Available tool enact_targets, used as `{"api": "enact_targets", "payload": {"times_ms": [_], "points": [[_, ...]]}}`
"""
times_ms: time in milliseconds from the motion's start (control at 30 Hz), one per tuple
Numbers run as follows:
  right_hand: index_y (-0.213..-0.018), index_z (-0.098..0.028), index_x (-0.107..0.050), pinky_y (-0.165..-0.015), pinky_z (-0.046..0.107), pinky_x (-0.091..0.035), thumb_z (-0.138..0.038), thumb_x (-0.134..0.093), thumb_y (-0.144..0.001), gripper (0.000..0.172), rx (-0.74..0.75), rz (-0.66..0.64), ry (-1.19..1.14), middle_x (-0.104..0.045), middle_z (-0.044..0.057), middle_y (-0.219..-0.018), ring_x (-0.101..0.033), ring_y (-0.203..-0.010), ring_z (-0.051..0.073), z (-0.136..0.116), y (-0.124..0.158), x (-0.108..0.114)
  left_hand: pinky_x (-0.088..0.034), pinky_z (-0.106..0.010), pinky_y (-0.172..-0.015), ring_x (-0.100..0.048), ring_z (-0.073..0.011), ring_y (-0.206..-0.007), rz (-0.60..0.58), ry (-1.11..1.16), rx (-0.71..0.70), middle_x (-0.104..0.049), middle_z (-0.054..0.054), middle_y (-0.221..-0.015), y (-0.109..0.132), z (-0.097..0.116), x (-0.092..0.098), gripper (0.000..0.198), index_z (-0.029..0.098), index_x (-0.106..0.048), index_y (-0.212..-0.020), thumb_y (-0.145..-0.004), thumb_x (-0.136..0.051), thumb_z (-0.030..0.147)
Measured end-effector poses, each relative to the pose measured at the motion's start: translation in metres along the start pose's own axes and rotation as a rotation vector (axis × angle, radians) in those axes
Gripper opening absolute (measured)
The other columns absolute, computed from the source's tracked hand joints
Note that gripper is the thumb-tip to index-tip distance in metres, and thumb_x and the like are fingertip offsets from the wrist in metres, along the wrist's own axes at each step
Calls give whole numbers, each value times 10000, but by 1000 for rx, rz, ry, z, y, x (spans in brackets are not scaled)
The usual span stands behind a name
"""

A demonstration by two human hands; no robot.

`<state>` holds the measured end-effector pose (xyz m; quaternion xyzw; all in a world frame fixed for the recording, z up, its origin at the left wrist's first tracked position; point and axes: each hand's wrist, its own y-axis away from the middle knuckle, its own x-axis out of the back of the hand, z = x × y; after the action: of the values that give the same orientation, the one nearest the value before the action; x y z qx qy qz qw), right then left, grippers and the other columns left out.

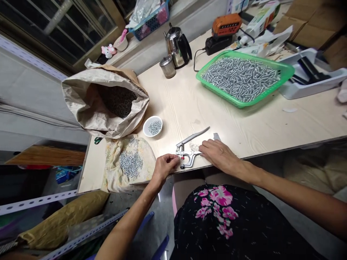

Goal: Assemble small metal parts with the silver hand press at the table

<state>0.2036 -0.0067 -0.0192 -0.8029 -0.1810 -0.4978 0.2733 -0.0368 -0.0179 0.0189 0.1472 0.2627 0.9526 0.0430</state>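
Note:
A metal plier-like press tool (189, 146) lies at the near edge of the pale wooden table (244, 119), its upper handle raised. My left hand (163, 168) pinches something small at the tool's head. My right hand (219, 155) rests on the tool's lower handle, fingers curled over it. Left of my left hand, a patterned cloth (127, 162) holds a pile of small metal screws (131, 163). A small white bowl (152, 126) with more screws sits just behind the tool.
An open paper sack (89, 104) of dark small parts stands at the left. A green tray (284, 68) full of metal pieces is at the back right, beside a white tray (298, 90). A kettle (177, 45), a tin, and an orange battery charger (226, 25) stand at the far edge.

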Motion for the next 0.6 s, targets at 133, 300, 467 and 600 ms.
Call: {"api": "enact_targets", "payload": {"times_ms": [133,300,467,600], "points": [[-857,-185,-564,-738,323,-319,-142,-459,-951,148,-9,1,3,-600,47,-864,-485,-807,189,-1,0,2,-280,-197,-472,-409,-60,-472,1,26,53,-543,28,-536,-4,-2,-8,447,103,-673,-741,-580,-812,496],[-854,-183,-565,-740,318,-309,-89,-453,-930,165,-19,-27,15,-602,44,-868,-482,-812,186,-2,0,3,-296,-196,-468,-422,-63,-474,30,-13,68,-547,27,-538,-2,-3,-11,432,109,-669,-715,-570,-809,491],[-862,-182,-574,-735,326,-303,-70,-471,-916,161,-31,-21,10,-605,46,-868,-474,-809,190,-3,1,2,-350,-200,-458,-468,-82,-468,61,-65,123,-564,17,-525,0,0,-14,363,117,-663,-700,-613,-781,450],[-875,-188,-581,-748,336,-294,-79,-446,-935,183,-64,5,60,-610,43,-878,-470,-815,194,-8,4,-1,-402,-207,-463,-498,-93,-466,63,-104,157,-574,12,-516,-1,5,-15,293,123,-660,-678,-630,-778,387]]}}
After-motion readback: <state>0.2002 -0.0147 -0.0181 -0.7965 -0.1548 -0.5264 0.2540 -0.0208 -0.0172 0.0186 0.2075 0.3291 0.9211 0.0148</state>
